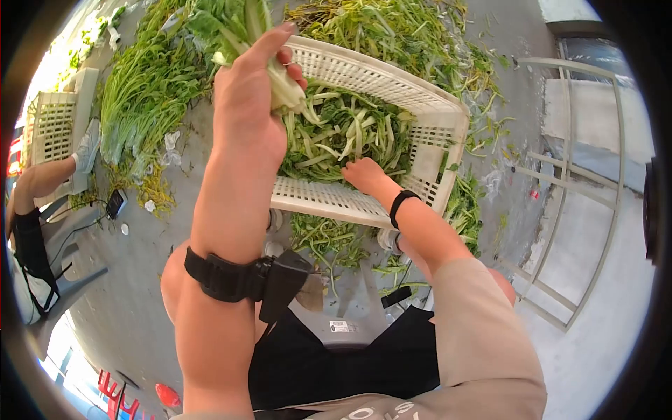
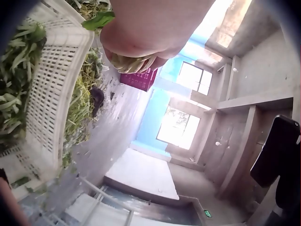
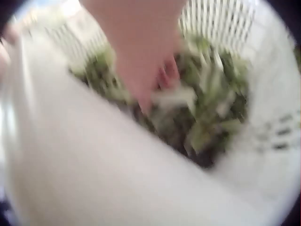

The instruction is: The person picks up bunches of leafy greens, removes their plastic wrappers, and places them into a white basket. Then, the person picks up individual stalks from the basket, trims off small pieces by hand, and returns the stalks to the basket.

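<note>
My left hand is raised over the left end of a white plastic basket and grips a bunch of leafy greens. The leaves point away from me; the pale stem ends lie over the basket. Torn leaves and stalks fill much of the basket. My right hand reaches down over the near wall, fingers bent, right at these stalks. In the right wrist view, a pale stalk lies beside the blurred fingertips; I cannot tell whether they pinch it.
Heaps of greens lie on the grey floor left of the basket, with more scraps behind it. A metal frame stands on the right. Another person's leg and a second basket are at the far left.
</note>
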A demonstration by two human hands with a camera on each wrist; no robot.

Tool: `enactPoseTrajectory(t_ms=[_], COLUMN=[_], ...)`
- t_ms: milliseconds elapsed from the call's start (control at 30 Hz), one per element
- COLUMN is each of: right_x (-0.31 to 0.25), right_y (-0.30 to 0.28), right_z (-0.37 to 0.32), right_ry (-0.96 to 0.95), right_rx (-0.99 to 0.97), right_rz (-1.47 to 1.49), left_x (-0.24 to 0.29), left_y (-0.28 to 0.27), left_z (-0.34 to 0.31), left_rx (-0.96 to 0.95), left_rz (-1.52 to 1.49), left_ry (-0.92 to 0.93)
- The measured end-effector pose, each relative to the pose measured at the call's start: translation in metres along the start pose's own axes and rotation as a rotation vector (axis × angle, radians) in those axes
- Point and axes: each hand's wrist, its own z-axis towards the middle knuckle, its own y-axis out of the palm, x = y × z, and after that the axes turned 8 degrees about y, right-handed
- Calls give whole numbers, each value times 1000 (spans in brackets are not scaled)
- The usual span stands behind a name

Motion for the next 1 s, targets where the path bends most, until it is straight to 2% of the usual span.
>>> enactPoseTrajectory(t_ms=[167,233,267,333,367,400,467,500,567,600,667,700,767,833,933,1000], right_x=[14,28,37,58,65,75,86,87,82,79,65,57,45,38,28,32], right_y=[12,0,-16,-53,-62,-72,-117,-134,-164,-180,-207,-213,-221,-230,-233,-233], right_z=[13,10,1,-23,-34,-47,-82,-99,-140,-162,-198,-208,-214,-207,-188,-183], right_ry=[26,188,191,147,182,209,343,355,396,418,337,344,173,74,58,40], right_rx=[58,-204,-204,-189,-54,-22,-97,-81,200,247,486,534,690,704,764,728], right_rz=[-7,330,325,673,902,1007,1396,1395,1843,1847,2142,2144,2233,2211,2075,2113], left_x=[-1,-2,-2,-1,-2,-2,-6,-13,-25,-30,-38,-41,-46,-57,-72,-76], left_y=[7,3,2,0,1,3,8,6,1,3,11,19,31,38,30,35], left_z=[-5,-2,-2,0,-2,-4,-8,-7,-4,-8,-22,-31,-44,-50,-59,-66], left_rx=[27,-5,-7,-26,-29,-20,-29,-41,-122,-167,-215,-255,-282,-355,-455,-448], left_rz=[25,4,-2,47,44,92,131,107,74,74,34,42,-7,-53,-36,-59], left_ry=[-40,-25,-24,-10,-9,-19,-29,-85,-224,-225,-348,-347,-418,-449,-480,-469])
